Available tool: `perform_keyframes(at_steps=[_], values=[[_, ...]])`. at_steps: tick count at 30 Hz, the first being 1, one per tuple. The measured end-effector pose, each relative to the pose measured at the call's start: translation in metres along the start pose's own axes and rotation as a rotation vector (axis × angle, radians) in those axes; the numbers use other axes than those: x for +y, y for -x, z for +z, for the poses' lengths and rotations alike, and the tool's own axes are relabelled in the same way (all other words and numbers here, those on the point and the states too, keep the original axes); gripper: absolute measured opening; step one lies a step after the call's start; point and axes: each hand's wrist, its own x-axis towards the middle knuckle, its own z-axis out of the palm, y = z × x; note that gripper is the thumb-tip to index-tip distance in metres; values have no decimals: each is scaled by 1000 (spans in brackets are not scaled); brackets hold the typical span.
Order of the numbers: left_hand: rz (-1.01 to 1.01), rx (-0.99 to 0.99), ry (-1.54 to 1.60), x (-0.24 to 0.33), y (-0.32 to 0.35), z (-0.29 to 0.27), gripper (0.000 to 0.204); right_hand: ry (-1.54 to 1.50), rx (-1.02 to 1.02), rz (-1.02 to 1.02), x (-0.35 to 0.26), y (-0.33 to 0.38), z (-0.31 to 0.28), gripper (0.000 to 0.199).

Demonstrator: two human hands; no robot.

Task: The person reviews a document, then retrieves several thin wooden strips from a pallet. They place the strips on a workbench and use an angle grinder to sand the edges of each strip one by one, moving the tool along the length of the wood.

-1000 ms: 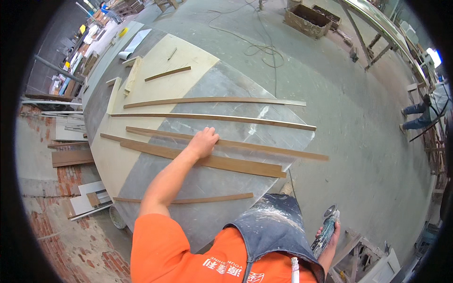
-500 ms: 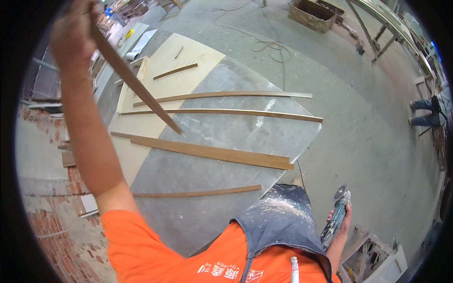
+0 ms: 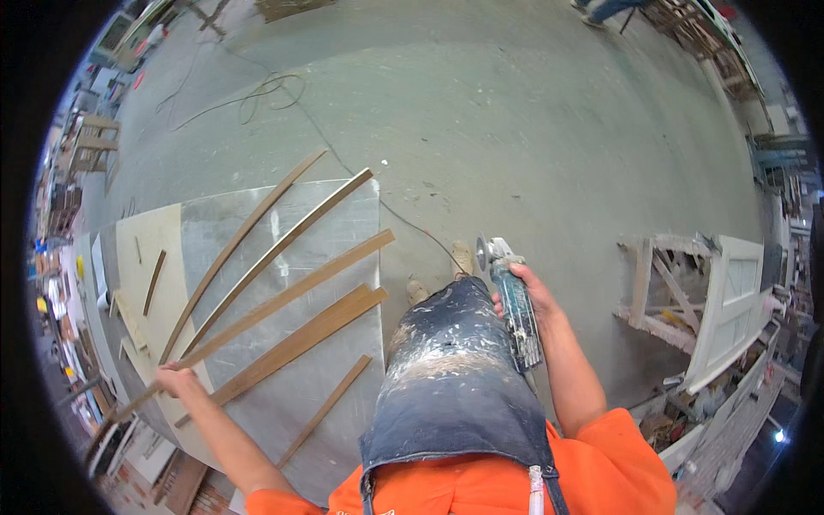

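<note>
My left hand (image 3: pixel 176 379) is closed around a long brown wooden strip (image 3: pixel 287 297), which slants across the worktable (image 3: pixel 343 378) and runs on past my hand to the lower left. Beside it lie a wide board (image 3: pixel 300 342), a pale-edged strip (image 3: pixel 283 249), a curved strip (image 3: pixel 240 245) and a thin strip (image 3: pixel 326 412). My right hand (image 3: pixel 541 296) grips a green angle grinder (image 3: pixel 517 313) by its body, at the right of my stained dark apron (image 3: pixel 455 369). Its disc (image 3: pixel 483 254) points away from me, apart from the wood.
A cable (image 3: pixel 412 225) runs over the floor to a loose coil (image 3: pixel 266 90). A white panelled frame (image 3: pixel 730 300) stands at the right by a wooden trestle (image 3: pixel 639 283). A short wood piece (image 3: pixel 154 283) lies on the table's pale left part. Another person's legs (image 3: pixel 605 10) show far off.
My left hand has come down from high up, and its strip now lies low over the table among the others. The view has swung to the right. The grinder stays in my right hand.
</note>
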Motion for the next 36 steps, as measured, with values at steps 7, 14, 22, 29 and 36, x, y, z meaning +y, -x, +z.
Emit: perform_keyframes(at_steps=[7,14,22,29,36], values=[[-115,91,-322,-144,-22,-17,39,-11,30,6,-10,9,18,54],[-193,149,-670,-174,-41,-19,42,-4,-13,37,-22,10,27,52],[-138,-1,-642,-150,-29,-24,43,87,-78,61,-36,0,40,46],[1152,-764,-922,-137,177,-27,48,166,-143,94,-42,-21,57,57],[1659,-1761,-630,-153,445,-33,51,180,-220,125,-48,-33,61,63]])
